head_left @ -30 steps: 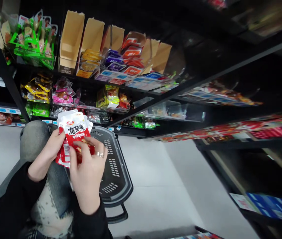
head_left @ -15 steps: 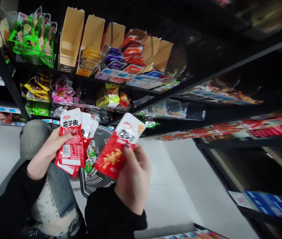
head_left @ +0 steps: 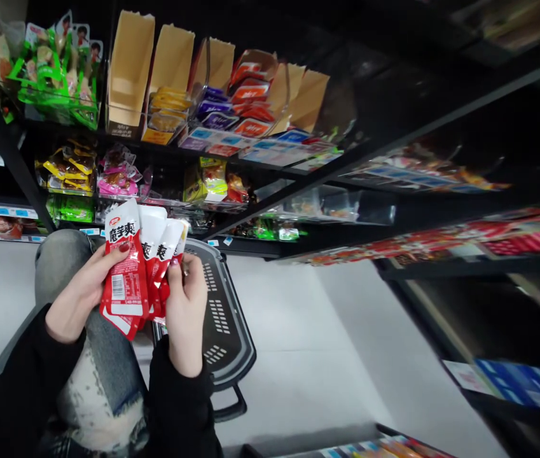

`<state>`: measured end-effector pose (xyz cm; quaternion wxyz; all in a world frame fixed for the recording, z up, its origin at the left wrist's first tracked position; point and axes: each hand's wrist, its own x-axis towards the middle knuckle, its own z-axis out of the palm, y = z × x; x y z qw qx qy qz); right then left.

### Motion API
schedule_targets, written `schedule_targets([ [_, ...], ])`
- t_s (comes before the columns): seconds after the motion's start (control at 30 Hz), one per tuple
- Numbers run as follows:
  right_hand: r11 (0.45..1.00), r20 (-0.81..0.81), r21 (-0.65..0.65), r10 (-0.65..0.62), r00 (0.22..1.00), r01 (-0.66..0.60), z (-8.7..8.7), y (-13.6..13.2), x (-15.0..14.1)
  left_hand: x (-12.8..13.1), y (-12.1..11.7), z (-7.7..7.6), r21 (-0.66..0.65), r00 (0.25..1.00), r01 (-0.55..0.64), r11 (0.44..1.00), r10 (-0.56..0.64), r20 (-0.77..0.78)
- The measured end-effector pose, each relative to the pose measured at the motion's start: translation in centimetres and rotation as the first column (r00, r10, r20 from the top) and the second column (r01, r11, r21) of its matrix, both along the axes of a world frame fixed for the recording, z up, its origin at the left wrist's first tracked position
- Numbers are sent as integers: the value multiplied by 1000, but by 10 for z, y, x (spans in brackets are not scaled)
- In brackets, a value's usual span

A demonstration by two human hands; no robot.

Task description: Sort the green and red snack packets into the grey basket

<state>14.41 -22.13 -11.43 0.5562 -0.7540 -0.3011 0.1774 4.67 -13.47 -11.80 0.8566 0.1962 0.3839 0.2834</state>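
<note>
Several red-and-white snack packets (head_left: 126,273) are fanned out in my left hand (head_left: 81,289), the thumb pressed across the front one, which shows black characters and a barcode. My right hand (head_left: 187,305) is closed on the right edge of the fan, gripping a snack packet (head_left: 181,236) that overlaps the others. Its fingers are partly hidden behind the packets. Below and behind both hands, a grey shopping basket (head_left: 231,318) with slotted sides rests on the floor; the packets and my right arm cover its left part.
Shelves ahead hold open cardboard boxes (head_left: 129,70), green-wrapped snacks (head_left: 50,70) and yellow packets (head_left: 70,164). A slanting black shelf frame (head_left: 317,178) runs across the view. Pale floor tiles (head_left: 298,337) stretch to the right, and my bent knee (head_left: 62,261) is at the left.
My right hand has moved left with its packet, bringing it against the fan in my left hand. The packet has turned, and more of the basket now shows.
</note>
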Motion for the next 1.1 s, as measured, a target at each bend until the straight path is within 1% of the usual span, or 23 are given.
schedule_targets([
  [0.13, 995, -97, -36, 93, 991, -97, -8, 2, 6, -1, -1, 0, 32, 996, 50, 998, -48, -69],
  [0.2, 991, -100, -71, 109, 989, -117, -12, 3, 10, 0, -2, -1, 75, 993, 93, 993, -87, -75],
  [0.23, 993, -65, -72, 86, 994, -91, -13, 3, 11, 0, -2, -2, 99, 992, 115, 989, -108, -67],
  [0.27, 998, -5, -53, 31, 999, -32, -13, 2, 11, 1, -2, -2, 119, 990, 132, 984, -126, -57],
  [0.3, 998, 69, -11, -54, 996, 55, -11, 0, 10, 2, -2, -3, 136, 989, 142, 980, -137, -46],
  [0.33, 988, 144, 54, -155, 977, 148, -8, -2, 9, 2, -2, -4, 153, 990, 141, 978, -137, -36],
  [0.37, 969, 206, 120, -236, 950, 215, -3, -5, 6, 3, -2, -5, 174, 991, 132, 976, -129, -30],
  [0.4, 960, 252, 160, -265, 931, 231, 2, -7, 2, 4, -2, -5, 196, 993, 118, 973, -115, -28],
  [0.43, 969, 290, 153, -232, 928, 194, 8, -10, -3, 4, -1, -6, 223, 994, 106, 969, -101, -31],
  [0.47, 987, 320, 98, -151, 935, 126, 14, -12, -7, 5, -1, -7, 250, 995, 95, 964, -88, -39],
  [0.5, 999, 336, 7, -52, 941, 53, 19, -13, -12, 5, -1, -8, 274, 996, 89, 958, -78, -51],
  [0.53, 995, 335, -99, 33, 942, 1, 23, -13, -16, 6, -1, -9, 291, 995, 87, 953, -71, -67],
  [0.57, 981, 322, -194, 83, 943, -20, 26, -12, -19, 6, -1, -10, 300, 994, 89, 950, -68, -80],
  [0.6, 966, 303, -259, 96, 948, -16, 28, -12, -22, 6, -1, -10, 305, 994, 95, 948, -70, -89],
  [0.67, 955, 251, -297, 79, 965, -1, 27, -9, -23, 7, -1, -10, 305, 992, 107, 946, -84, -90],
  [0.73, 963, 178, -269, 75, 981, -24, 24, -9, -21, 6, -1, -10, 296, 993, 110, 949, -89, -83],
  [0.83, 984, 74, -176, 56, 996, -42, 21, -11, -12, 5, 0, -9, 298, 993, 108, 948, -91, -70],
  [0.9, 997, 40, -83, 0, 999, 3, 21, -16, -6, 4, 1, -9, 316, 991, 133, 940, -119, -63],
  [0.93, 998, 45, -34, -51, 998, 52, 22, -19, -4, 4, 1, -9, 324, 989, 150, 934, -136, -65],
  [1.0, 980, 124, 53, -199, 972, 194, 25, -25, -3, 4, 1, -9, 335, 986, 163, 928, -143, -84],
  [1.07, 946, 304, 92, -324, 896, 311, 27, -31, -6, 4, 1, -10, 350, 988, 148, 925, -119, -101],
  [1.1, 941, 417, 87, -333, 846, 327, 27, -32, -10, 5, 0, -10, 358, 989, 137, 924, -106, -104],
])
